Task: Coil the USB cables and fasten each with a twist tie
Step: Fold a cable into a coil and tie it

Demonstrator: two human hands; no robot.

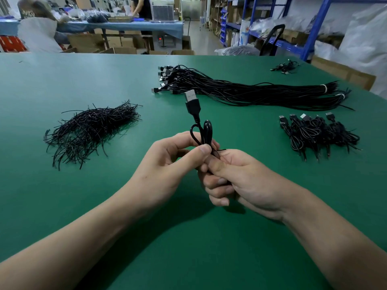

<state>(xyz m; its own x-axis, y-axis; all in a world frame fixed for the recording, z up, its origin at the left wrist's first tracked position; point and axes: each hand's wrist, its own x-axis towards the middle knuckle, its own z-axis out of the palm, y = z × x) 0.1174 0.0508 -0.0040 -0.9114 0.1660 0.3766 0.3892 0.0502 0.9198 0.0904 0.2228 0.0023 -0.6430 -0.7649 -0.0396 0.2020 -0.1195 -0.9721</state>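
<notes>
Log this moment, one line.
stage: fastening | left hand: pinches coiled cable | right hand: grips it, twist tie at pinch | table: tie pile left, tied coils right

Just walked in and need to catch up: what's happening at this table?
A person is coiling USB cables. The left hand and right hand both grip one folded cable upright, plug on top, a twist tie poking out at the grip. A heap of ties lies left, loose cables farther back, finished coils right, on the table.
</notes>
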